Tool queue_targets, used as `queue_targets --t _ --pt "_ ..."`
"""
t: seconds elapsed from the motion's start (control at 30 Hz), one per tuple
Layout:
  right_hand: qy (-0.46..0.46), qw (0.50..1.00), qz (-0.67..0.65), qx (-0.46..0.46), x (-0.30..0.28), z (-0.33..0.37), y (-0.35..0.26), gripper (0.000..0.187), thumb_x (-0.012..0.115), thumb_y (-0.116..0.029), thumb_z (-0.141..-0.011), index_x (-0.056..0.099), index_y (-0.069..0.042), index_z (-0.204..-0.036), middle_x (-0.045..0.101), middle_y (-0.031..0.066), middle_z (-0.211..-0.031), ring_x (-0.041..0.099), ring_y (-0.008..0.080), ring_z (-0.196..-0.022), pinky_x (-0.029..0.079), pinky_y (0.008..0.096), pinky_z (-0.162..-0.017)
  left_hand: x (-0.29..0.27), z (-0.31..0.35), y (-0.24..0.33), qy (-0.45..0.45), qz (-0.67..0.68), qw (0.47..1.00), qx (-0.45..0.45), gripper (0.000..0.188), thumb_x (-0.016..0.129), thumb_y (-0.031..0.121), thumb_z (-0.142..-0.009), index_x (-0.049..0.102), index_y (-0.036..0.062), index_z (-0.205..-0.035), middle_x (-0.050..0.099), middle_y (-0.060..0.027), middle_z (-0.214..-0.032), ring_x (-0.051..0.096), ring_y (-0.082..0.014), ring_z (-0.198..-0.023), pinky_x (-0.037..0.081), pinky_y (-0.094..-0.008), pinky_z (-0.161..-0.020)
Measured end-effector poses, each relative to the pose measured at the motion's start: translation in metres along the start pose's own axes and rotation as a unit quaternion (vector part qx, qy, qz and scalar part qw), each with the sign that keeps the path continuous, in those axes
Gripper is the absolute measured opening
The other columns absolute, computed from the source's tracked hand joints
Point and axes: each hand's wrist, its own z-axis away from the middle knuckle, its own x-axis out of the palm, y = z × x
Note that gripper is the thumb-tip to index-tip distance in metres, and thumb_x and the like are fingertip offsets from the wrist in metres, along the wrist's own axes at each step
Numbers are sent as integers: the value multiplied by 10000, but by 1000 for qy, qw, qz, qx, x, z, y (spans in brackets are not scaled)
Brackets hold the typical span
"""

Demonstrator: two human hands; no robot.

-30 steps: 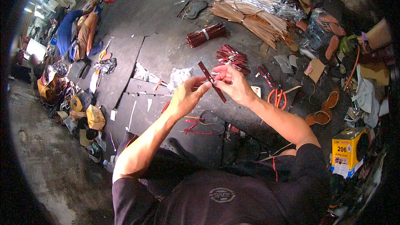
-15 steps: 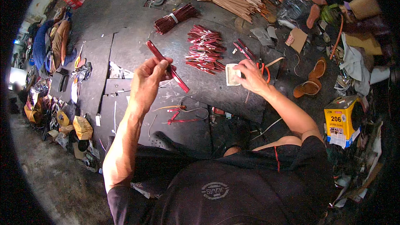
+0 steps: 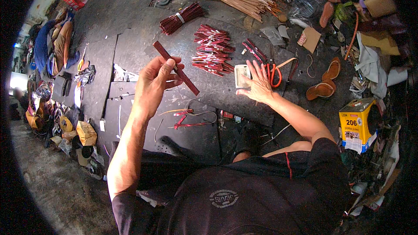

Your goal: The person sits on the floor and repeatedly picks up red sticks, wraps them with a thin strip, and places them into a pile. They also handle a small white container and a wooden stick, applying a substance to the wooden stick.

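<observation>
1. Strip (image 3: 187,81), dark red, narrow, flat and straight, slanting from upper left to lower right.
2. Left hand (image 3: 150,82) pinches it between thumb and fingers near its middle; the lower fingers reach out loosely beneath.
3. Right hand (image 3: 260,87) grasps nothing, its fingers spread wide, thumb over a pale shallow container (image 3: 240,70); whether they touch, I cannot tell. Orange-handled scissors (image 3: 279,77) sit just beside.
4. Both strip ends project past the left fingers, well apart from the right hand.
</observation>
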Motion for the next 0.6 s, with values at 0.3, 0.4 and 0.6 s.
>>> queue_targets --t 0.3,0.4,0.6 --pt "51 998 -10 -28 -9 -11 -11 744 628 -696 -771 689 -81 -1185 195 222 -1580 144 451 -1453 81 605 -1177 -11 -1 -7 -14 1 1000 9 369 519 293 -1022 582 -5 -1230 676 -141 -1073 669 -203 -973 561 -348 -864" --pt "-5 1000 8 -21 -7 -9 -9 720 641 -672 -776 695 -75 -1175 201 208 -1582 148 447 -1452 96 604 -1174 -7 -1 -1 -12 19 1000 7 373 488 281 -1033 589 -22 -1225 677 -155 -1083 675 -213 -968 566 -346 -855" --pt "21 999 12 -29 -8 -11 -13 676 672 -611 -788 702 -44 -1154 209 193 -1584 135 426 -1460 104 594 -1177 -13 3 3 -12 12 1000 26 377 468 273 -1038 592 -22 -1236 674 -159 -1081 671 -212 -984 565 -345 -862"
